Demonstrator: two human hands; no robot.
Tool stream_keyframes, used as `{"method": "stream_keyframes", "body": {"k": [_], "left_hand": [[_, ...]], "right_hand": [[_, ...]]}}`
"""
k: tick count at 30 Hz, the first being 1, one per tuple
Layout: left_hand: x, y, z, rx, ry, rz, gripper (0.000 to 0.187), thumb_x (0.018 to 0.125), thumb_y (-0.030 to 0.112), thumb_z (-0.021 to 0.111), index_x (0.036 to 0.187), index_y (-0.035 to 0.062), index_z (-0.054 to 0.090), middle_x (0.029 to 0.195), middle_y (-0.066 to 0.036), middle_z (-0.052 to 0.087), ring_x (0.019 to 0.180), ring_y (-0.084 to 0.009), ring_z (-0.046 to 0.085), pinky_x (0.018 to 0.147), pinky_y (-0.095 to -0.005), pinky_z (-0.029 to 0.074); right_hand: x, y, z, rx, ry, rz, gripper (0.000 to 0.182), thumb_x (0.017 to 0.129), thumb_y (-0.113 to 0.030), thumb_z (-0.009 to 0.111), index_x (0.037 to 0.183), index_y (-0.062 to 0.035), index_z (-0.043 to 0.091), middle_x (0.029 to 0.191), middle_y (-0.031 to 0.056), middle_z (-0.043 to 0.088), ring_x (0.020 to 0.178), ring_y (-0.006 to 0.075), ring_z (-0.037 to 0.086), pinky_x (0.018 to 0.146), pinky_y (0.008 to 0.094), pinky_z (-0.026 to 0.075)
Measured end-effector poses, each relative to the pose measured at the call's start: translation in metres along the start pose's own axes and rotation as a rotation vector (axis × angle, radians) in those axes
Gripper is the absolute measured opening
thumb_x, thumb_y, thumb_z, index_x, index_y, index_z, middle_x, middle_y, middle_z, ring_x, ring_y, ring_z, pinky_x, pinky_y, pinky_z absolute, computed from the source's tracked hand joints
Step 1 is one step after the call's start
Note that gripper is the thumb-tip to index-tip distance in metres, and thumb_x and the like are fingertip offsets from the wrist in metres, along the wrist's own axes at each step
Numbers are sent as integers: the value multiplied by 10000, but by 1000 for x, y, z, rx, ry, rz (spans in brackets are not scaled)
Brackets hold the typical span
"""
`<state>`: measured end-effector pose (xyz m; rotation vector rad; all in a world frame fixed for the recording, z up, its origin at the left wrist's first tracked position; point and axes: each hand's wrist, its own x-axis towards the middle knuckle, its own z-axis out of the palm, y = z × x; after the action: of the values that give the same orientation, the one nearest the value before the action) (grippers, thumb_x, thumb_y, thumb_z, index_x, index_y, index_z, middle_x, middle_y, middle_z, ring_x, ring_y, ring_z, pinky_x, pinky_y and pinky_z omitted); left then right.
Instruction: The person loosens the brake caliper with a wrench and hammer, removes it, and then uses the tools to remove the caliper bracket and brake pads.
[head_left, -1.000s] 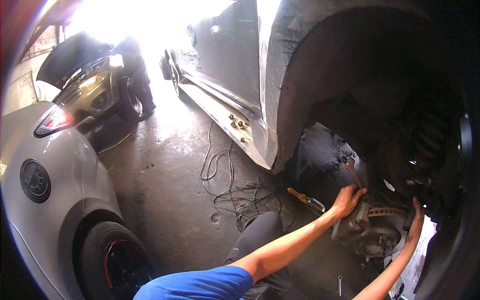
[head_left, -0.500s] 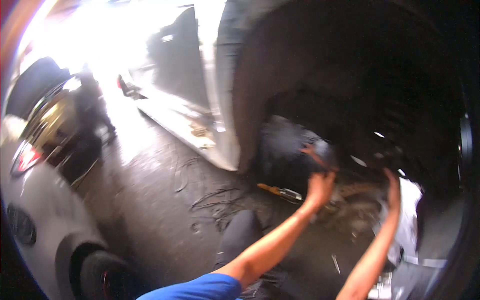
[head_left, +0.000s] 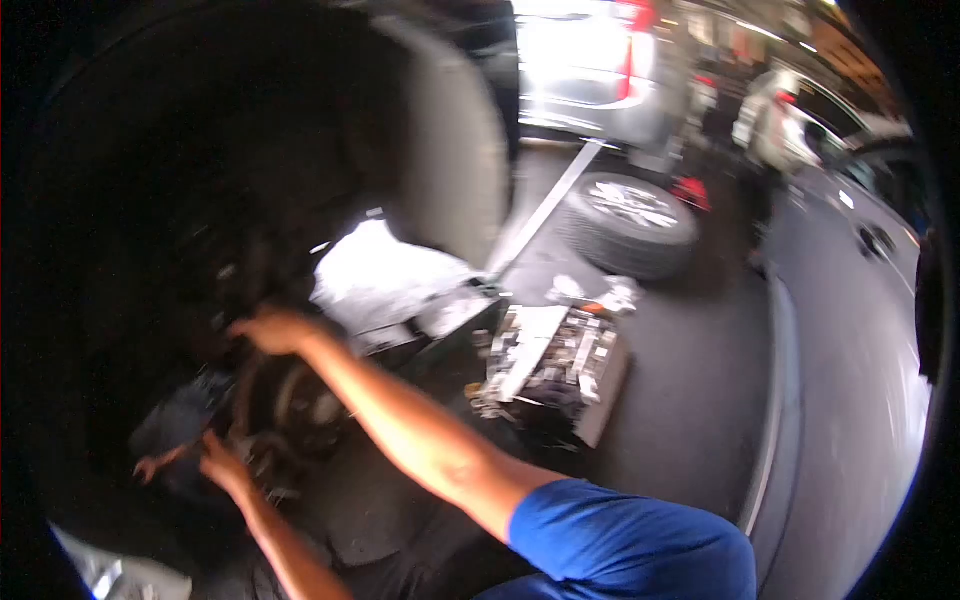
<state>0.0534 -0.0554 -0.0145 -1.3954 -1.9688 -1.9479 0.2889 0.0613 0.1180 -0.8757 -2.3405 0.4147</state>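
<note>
My left hand (head_left: 228, 468) is low inside the dark wheel well (head_left: 440, 130), beside a brake disc and hub (head_left: 300, 395). Its fingers close at one end of a slender reddish-brown shape (head_left: 165, 460), forked at the far end; blur and shadow leave its kind unclear, and I cannot tell what it is. Above the hub is my right hand (head_left: 278, 330), its index finger stretched toward dark parts deeper in the well. Behind its wrist lies a bright white sheet-like piece (head_left: 375, 275).
An open box of small parts and tools (head_left: 560, 365) sits on the floor to the right. Beyond it lies a removed wheel (head_left: 630, 225). A grey car (head_left: 850, 330) flanks the right side, and a silver vehicle (head_left: 585, 85) stands at the back.
My view has swung right, so the wheel well now lies on the left and the parts box and loose wheel show. Both hands remain near the hub; the slender shape still adjoins my left hand.
</note>
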Motion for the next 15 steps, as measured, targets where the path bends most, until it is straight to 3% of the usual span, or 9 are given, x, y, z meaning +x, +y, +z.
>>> {"method": "stream_keyframes", "body": {"k": [1,2,3,5,8,10,13,15], "left_hand": [[13,-36,6,-177,-43,-208,439,981,284,519,1095,-127,622,1060,-209,679,892,-259,617,794,-400,484],[2,12,5,-247,33,-252,488,981,328,522,1108,-134,613,1089,-227,666,922,-295,608,835,-400,468],[20,-28,5,-130,-58,-365,520,983,355,517,1129,-137,598,1110,-245,651,925,-317,603,847,-415,463],[28,-49,10,-159,-77,-388,522,983,377,514,1191,-96,584,1167,-243,628,900,-311,606,814,-436,464],[23,-47,9,-129,-129,-327,519,999,389,475,1226,-64,583,1206,-237,611,953,-294,614,846,-424,465],[-4,37,-1,-244,-56,-361,513,1011,381,449,1250,-56,572,1230,-239,598,1013,-287,611,881,-414,460],[11,-20,6,-262,-99,-283,497,1020,360,429,1276,-46,557,1267,-240,578,1088,-286,590,914,-402,454],[11,-22,7,-244,-104,-165,492,1024,347,425,1287,-51,546,1294,-236,562,1116,-291,573,929,-394,446]], "right_hand": [[-3,-2,3,19,42,65,343,920,-205,466,1180,-314,662,1178,226,603,1154,388,556,1004,458,430],[-1,1,8,18,90,48,326,930,-237,467,1176,-323,663,1177,233,598,1154,390,554,1000,455,430],[1,1,9,25,132,15,310,940,-270,467,1172,-331,663,1176,240,593,1155,393,551,996,452,429],[-4,-4,3,36,127,35,293,943,-314,479,1164,-310,671,1186,247,585,1152,396,551,986,445,431],[-5,-5,1,99,134,60,300,944,-378,485,1150,-281,680,1185,250,590,1142,397,556,977,427,431],[-2,-5,3,156,138,67,319,930,-404,512,1135,-232,686,1177,252,598,1133,399,560,972,419,431],[-6,-6,0,266,165,126,381,888,-403,589,1107,-106,681,1158,267,607,1117,406,567,958,420,437],[-11,-22,-12,392,206,220,437,862,-383,637,1091,-12,658,1138,285,609,1102,412,572,942,427,447]]}}
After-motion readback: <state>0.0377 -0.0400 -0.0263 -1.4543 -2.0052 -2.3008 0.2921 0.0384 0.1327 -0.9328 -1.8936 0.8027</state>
